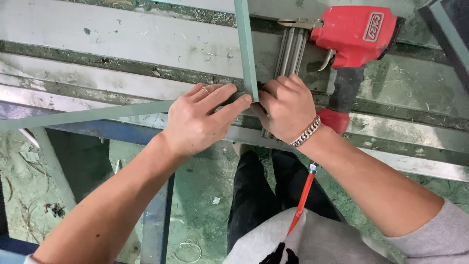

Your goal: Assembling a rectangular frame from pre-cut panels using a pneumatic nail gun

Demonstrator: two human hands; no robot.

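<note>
I count two hands, left and right, at centre; two green strips, toward nine and twelve; one red nailer at one; one orange hose at six.

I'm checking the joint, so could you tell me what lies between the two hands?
In the head view, the corner where the two green strips meet lies between the left hand and right hand, pinched by both.

Two pale-green strips, ends butted in L-corner on bench.
</note>
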